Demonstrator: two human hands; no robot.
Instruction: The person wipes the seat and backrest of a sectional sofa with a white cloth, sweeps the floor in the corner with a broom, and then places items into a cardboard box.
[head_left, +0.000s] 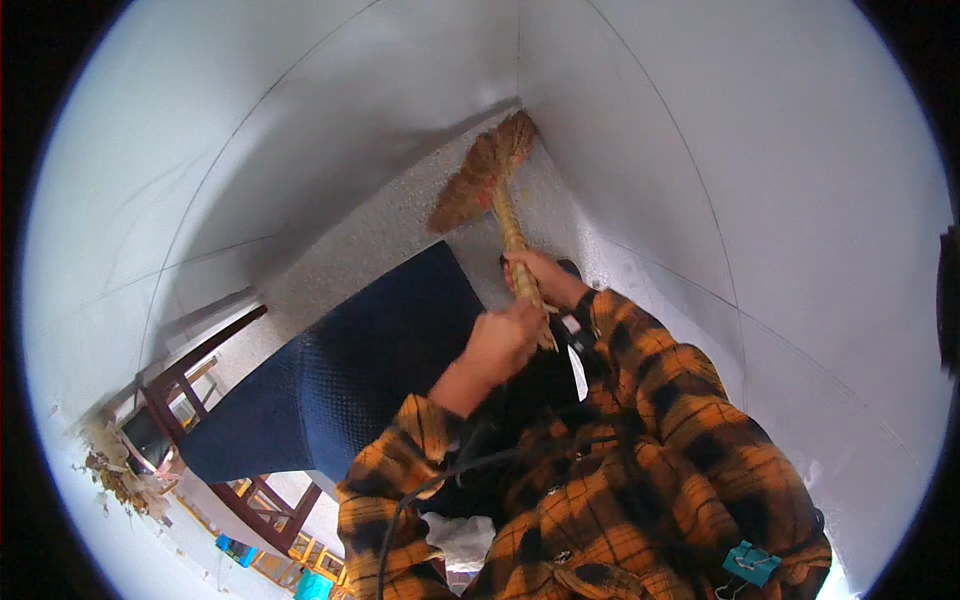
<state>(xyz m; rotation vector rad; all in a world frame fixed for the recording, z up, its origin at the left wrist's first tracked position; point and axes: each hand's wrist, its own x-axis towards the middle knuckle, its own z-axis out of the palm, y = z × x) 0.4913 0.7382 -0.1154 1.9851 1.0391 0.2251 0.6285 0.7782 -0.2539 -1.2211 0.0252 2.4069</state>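
Note:
A straw broom (480, 176) with a bound, pale handle reaches up into the corner of the room, its brown bristles spread on the speckled floor (390, 202). My left hand (499, 341) is closed around the lower end of the handle. Farther up the handle, nearer the bristles, my right hand (544, 277) grips it too. The tip of the bristles lies close to where the two walls meet the floor.
White walls (637, 150) rise on both sides of the corner. A dark blue, textured covered surface (367, 337) stands left of my hands. Beyond it are brown wooden frames (169, 397) and crumbling wall plaster (116, 476). A dark cable hangs across my checked shirt.

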